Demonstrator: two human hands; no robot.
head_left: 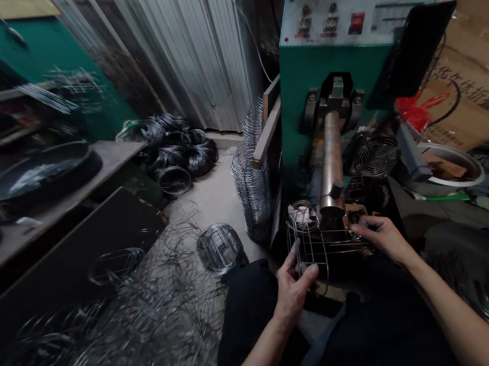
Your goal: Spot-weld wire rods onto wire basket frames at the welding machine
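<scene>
A wire frame [311, 253] of thin metal rods is in front of me, just below the cylinder of the machine. My left hand [293, 284] grips its near left side between thumb and fingers. On the right, my right hand [381, 236] pinches the right end of the wires with thumb and forefinger. The thick metal cylinder [331, 162] of the green machine [290, 106] points down towards the frame, and its lower end hides part of the wires. What exactly the cylinder touches cannot be made out.
A tall stack of wire grids [254, 181] stands left of the machine. Coils of dark wire [184, 146] lie by the metal wall. Loose wire pieces [153, 310] cover the floor at left, with a round wire bundle [220, 248] near my knee. A metal bowl [473, 176] stands at right.
</scene>
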